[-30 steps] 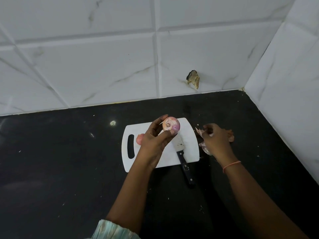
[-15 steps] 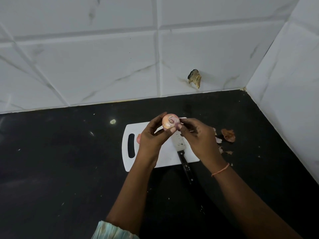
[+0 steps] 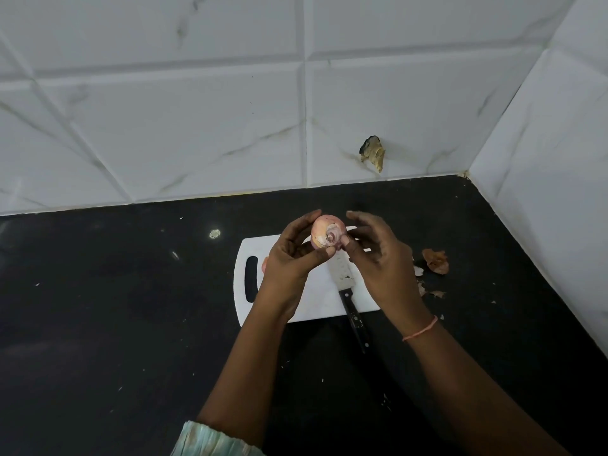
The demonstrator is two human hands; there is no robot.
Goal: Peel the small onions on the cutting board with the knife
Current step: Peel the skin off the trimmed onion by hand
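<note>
while the left hand point(image 3: 289, 258) grips a small onion point(image 3: 327, 235) between thumb and curled fingers above the far edge of the cutting board point(image 3: 316, 301), the right hand point(image 3: 378, 258) meets it from the right, its thumb and forefinger pinching at the onion's cut end, the other fingers loosely spread above. the onion is pinkish, with a pale ring showing on the end that faces the camera; it is lifted clear of the board. a second onion point(image 3: 265, 263) shows only as a pink sliver on the board, just left of the left hand and right of the board's handle slot, mostly hidden by that hand.

the knife point(image 3: 348, 291) lies untouched, its blade flat on the white board under the hands and its black handle reaching off the near edge onto the black surface point(image 3: 115, 324). the board sits on that surface with its slot at the left end.

to the right of the board, just beyond the right hand, loose brown and pale onion skins point(image 3: 435, 261) lie on the surface. a thin orange band point(image 3: 421, 329) circles the right wrist, and a pale patterned sleeve point(image 3: 210, 442) shows at the near edge on the left arm. white marbled wall tiles point(image 3: 164, 126) rise behind the surface and along the right, with a brownish chipped patch point(image 3: 373, 153) low on the far wall. small pale specks dot the surface.
</note>
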